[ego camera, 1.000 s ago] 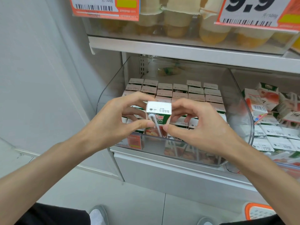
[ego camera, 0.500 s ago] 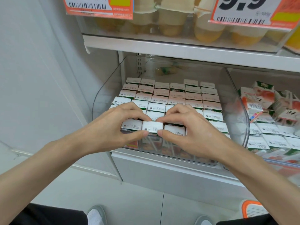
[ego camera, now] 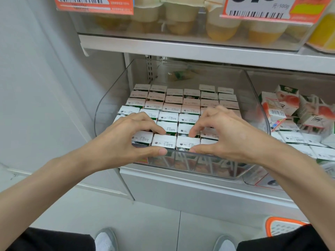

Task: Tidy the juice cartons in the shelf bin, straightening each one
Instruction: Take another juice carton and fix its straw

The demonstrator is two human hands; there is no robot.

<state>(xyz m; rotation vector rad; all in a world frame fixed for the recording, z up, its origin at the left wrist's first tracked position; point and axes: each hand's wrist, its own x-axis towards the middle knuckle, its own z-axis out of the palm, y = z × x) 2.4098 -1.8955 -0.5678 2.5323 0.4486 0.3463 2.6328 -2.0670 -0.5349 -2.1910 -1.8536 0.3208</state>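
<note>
Head view.

1. Bin (ego camera: 116, 91): clear plastic, on the lower shelf. We count its juice cartons (ego camera: 174, 103) in close rows from near to far, all upright, white tops showing.
2. Left hand (ego camera: 126, 138): at the near left of the bin. It grasps the left front carton (ego camera: 164, 142), with the forefinger curled to the carton's far edge and the thumb at its near edge, along the bin's rim.
3. Right hand (ego camera: 223, 134): at the near right. We record the same clasp on the right front carton (ego camera: 187, 143), which touches the other carton in the nearest row.
4. Neighbouring bin (ego camera: 257, 180): just to the right. Its loose cartons (ego camera: 290, 113) lie tilted and jumbled at the far end.
5. Upper shelf (ego camera: 199, 49): it carries cups (ego camera: 181, 15) with yellow contents, and an orange price tag (ego camera: 94, 4) hangs in front.
6. Floor: we see a grey shoe (ego camera: 104, 240) and, near right, an orange-rimmed basket (ego camera: 282, 227).
</note>
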